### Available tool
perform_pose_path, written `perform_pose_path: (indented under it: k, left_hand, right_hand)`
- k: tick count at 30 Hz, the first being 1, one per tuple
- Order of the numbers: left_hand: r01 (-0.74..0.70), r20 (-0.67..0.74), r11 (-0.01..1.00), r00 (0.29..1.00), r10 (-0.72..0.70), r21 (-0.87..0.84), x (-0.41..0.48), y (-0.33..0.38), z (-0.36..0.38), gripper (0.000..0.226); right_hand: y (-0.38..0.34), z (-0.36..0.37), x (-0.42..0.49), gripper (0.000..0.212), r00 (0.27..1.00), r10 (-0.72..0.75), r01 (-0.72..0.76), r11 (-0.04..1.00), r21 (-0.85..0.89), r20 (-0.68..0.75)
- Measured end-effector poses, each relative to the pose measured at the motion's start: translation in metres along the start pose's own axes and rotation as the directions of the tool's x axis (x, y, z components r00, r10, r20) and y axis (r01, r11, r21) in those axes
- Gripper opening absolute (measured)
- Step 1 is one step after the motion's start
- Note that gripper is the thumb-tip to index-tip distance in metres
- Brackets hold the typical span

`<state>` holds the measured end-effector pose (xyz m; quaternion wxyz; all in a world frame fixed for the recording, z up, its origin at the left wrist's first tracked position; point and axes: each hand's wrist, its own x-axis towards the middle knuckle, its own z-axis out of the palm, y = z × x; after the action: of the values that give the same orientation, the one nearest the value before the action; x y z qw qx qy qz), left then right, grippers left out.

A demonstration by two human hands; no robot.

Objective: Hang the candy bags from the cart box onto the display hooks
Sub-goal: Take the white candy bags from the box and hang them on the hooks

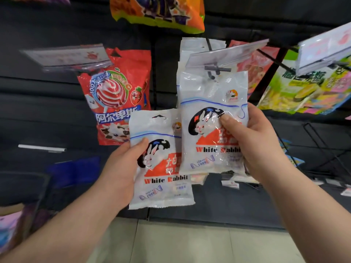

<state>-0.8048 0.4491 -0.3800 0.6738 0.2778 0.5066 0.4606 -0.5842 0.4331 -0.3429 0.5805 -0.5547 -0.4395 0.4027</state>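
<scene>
**Two rabbit bags going up at the hook**

A white plastic White Rabbit candy bag point(210, 111) is reaching the black metal display hook point(213, 72) with its top edge, and the right hand point(254, 141) is grasping it. The left hand point(121, 168) is pinching a second white rabbit bag point(161, 186), which is overlapping the first bag's lower left edge.

Price tag point(226, 54) and hanging bags point(199, 52) crowd the hook point(214, 73).
</scene>
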Motion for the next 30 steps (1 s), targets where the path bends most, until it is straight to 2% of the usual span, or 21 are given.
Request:
perform_pose_path:
  k: [4,14,22,30]
  left_hand:
    - [0.013,0.013,1.000,1.000,-0.013,-0.005,0.001,0.000,-0.004,0.025]
    - [0.033,0.021,0.999,0.999,-0.033,-0.005,0.000,0.000,-0.010,0.013]
    - [0.033,0.023,0.999,0.999,-0.033,0.002,0.001,0.003,-0.007,0.010]
    - [0.041,-0.002,0.999,0.999,-0.041,0.012,0.005,0.005,-0.009,0.013]
  right_hand:
    - [0.001,0.002,-0.004,0.025,1.000,-0.011,0.010,1.000,0.024,0.026]
    - [-0.002,-0.003,-0.021,0.035,1.000,0.012,-0.015,0.991,0.130,0.024]
    - [-0.009,0.004,-0.005,0.023,1.000,0.016,-0.017,0.988,0.151,0.011]
    - [-0.007,0.006,0.007,0.030,0.999,0.039,-0.037,0.994,0.101,-0.012]
